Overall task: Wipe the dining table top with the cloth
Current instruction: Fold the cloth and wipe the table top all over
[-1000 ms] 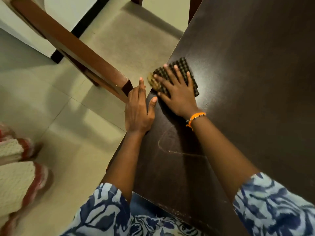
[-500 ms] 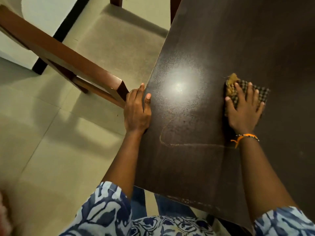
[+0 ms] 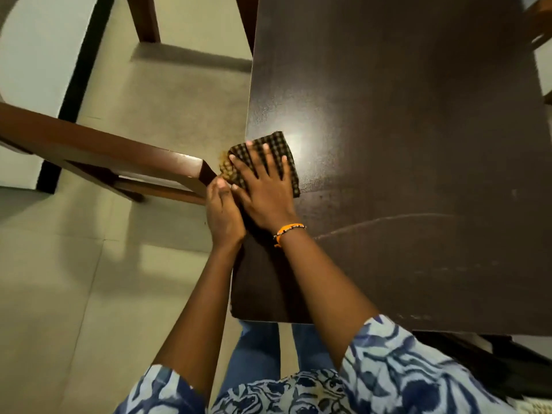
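The dark brown dining table top point(image 3: 403, 130) fills the right side of the view. A dark checked cloth point(image 3: 270, 143) with a yellowish fringe lies at the table's left edge. My right hand point(image 3: 265, 189), with an orange bracelet on the wrist, presses flat on the cloth, fingers spread. Just left of it, my left hand point(image 3: 222, 213) sits cupped against the table's left edge, fingers together, touching the cloth's near corner. A pale curved streak point(image 3: 388, 221) runs across the top to the right of my right wrist.
A wooden chair stands to the left, its top rail point(image 3: 104, 147) almost touching the table edge by my left hand, its beige seat point(image 3: 167, 94) beyond. Part of another chair point(image 3: 540, 22) shows at the far right. Beige tiled floor point(image 3: 59, 294) lies on the left.
My right hand slid the cloth from the table's left edge out to the right, then back to the left edge. My left hand stayed at the edge and now touches the cloth.
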`<move>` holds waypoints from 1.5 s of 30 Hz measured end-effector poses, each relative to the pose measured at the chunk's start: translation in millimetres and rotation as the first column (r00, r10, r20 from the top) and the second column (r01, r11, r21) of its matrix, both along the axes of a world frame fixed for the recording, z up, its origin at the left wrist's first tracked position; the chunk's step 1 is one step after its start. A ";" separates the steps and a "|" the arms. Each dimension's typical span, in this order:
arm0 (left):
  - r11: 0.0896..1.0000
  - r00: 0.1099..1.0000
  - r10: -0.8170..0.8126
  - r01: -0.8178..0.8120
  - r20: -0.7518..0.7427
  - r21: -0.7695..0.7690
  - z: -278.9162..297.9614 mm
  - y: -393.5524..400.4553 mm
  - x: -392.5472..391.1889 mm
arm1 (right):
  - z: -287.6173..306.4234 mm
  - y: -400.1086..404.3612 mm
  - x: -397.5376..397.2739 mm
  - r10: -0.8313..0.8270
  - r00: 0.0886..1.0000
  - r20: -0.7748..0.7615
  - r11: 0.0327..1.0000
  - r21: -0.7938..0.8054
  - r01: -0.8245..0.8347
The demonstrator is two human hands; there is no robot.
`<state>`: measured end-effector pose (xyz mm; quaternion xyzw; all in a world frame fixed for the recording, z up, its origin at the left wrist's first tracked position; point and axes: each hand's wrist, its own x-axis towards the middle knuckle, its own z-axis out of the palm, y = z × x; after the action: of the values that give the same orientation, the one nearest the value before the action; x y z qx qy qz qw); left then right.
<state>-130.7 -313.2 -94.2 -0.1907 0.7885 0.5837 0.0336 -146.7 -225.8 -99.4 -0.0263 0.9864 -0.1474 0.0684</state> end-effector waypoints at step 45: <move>0.265 0.534 -0.831 0.625 0.155 -0.734 24.6 244.9 63.9 | 9.5 428.0 141.7 -0.800 0.598 -0.055 0.593 0.077 0.801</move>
<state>-66.8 -68.3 -69.6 0.2804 0.9390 0.1598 0.1189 -5.0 202.2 -90.0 0.4211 0.8995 -0.1160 -0.0111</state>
